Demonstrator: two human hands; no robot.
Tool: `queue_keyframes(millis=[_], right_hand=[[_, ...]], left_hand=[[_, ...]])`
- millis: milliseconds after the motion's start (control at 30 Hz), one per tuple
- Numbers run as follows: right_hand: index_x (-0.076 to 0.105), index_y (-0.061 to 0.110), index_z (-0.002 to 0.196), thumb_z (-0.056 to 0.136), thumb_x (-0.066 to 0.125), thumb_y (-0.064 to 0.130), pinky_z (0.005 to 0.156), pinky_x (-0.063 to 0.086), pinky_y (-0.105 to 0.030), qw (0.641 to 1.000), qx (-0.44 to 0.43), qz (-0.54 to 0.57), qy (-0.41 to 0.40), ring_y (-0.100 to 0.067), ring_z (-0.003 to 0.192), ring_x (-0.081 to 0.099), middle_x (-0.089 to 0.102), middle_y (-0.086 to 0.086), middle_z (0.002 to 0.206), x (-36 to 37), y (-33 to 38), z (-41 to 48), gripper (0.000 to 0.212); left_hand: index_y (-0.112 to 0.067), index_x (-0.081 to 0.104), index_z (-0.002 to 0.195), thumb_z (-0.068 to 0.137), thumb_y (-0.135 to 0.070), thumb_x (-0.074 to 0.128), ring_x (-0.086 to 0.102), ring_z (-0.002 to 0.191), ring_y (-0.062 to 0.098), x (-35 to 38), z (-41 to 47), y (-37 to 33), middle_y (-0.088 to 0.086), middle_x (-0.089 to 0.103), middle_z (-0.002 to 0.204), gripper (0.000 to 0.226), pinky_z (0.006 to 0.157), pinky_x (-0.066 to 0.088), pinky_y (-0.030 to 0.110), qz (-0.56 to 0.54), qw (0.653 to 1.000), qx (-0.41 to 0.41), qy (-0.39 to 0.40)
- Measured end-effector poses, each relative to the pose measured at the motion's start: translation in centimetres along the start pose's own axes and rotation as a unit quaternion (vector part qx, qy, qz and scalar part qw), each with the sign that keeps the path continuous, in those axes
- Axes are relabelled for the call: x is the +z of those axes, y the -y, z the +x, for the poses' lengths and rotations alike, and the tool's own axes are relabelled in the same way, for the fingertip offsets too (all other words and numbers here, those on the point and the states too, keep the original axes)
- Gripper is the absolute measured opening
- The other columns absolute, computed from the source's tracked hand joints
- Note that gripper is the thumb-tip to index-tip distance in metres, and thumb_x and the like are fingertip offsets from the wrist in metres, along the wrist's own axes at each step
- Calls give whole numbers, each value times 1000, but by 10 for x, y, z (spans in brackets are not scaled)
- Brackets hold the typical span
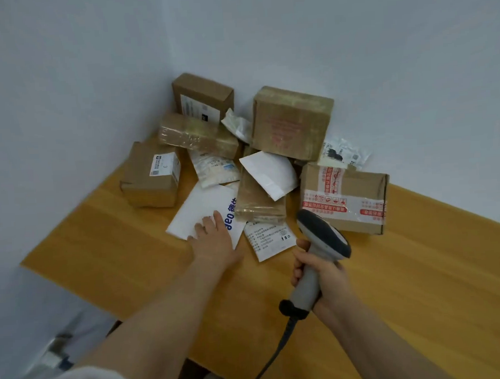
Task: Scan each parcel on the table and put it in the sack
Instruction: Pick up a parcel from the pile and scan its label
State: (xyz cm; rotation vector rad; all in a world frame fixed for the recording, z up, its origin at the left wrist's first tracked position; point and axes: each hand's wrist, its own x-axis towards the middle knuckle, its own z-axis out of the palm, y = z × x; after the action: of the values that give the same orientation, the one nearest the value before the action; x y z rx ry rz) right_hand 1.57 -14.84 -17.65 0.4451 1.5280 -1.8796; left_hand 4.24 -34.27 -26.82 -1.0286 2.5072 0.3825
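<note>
The left grip (213, 237) is released, its fingers flat on a white plastic mailer with blue lettering (198, 212). The mailer lies on the yellow wooden tabletop (421, 267), at the near edge of a heap of brown cardboard boxes (291, 120) piled in the wall corner. The right grip (323, 275) clasps the handle of a grey handheld scanner (323, 237), whose head is near a red-taped cardboard box (345, 199).

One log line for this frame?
left hand: flat on white mailer | right hand: grips scanner | parcel pile: on table | sack: not in view
</note>
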Motion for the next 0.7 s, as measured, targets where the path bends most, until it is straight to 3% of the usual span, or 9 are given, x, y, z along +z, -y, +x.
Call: queue_keyframes(millis=[67, 133, 200, 367, 500, 633, 700], right_hand=[[67, 3, 99, 82, 67, -3, 53, 44, -30, 1000, -2, 2, -18, -17, 52, 50, 57, -8, 63, -2, 0, 2, 18], [67, 2, 102, 82, 68, -2, 53, 45, -30, 1000, -7, 1, -25, -16, 52, 51, 57, -8, 64, -5, 0, 3, 21], [67, 2, 103, 82, 68, -2, 52, 46, -29, 1000, -11, 2, -21, -16, 52, 51, 57, -7, 63, -5, 1, 0, 21], [66, 5, 94, 83, 67, -3, 51, 44, -29, 1000, -16, -11, 20, -15, 50, 51, 57, -7, 60, 3, 11, -14, 13], [65, 4, 95, 84, 65, -4, 48, 43, -28, 996, -26, -27, 85, -15, 49, 51, 56, -5, 58, 12, 24, -31, 13], [65, 3, 90, 81, 68, -5, 47, 44, -28, 989, -39, -54, 128, -17, 50, 52, 57, -7, 59, 18, 40, -48, 13], [65, 4, 88, 79, 70, -4, 48, 45, -27, 985, -47, -67, 152, -17, 49, 52, 58, -7, 58, 18, 47, -56, 13]], left_hand=[[-5, -3, 150, 89, -42, 53, 19, 140, 42, 1, 6, -2, 24, 13, 153, 91, 110, 27, 51, 33, 999, 14, -15], [0, 19, 145, 95, -21, 44, 39, 131, 38, -4, 5, 0, 26, 35, 143, 60, 105, 38, 43, 71, 995, 55, -41], [-5, 45, 129, 97, -10, 40, 55, 117, 28, -18, 1, 6, 14, 55, 128, 33, 94, 45, 35, 80, 990, 97, -69], [-12, 47, 125, 99, -12, 36, 57, 111, 24, -76, -19, 29, 6, 58, 122, 28, 88, 43, 35, 106, 977, 93, -160], [-14, 52, 124, 95, -6, 43, 57, 106, 27, -124, -49, 47, 8, 58, 120, 31, 78, 43, 34, -88, 970, 43, -224], [-10, 58, 122, 94, -7, 44, 57, 110, 30, -169, -84, 55, 12, 62, 118, 31, 86, 43, 35, -228, 923, -2, -309], [-11, 66, 105, 90, -8, 51, 62, 103, 29, -183, -99, 57, 13, 66, 105, 20, 88, 49, 36, -321, 893, -10, -315]])
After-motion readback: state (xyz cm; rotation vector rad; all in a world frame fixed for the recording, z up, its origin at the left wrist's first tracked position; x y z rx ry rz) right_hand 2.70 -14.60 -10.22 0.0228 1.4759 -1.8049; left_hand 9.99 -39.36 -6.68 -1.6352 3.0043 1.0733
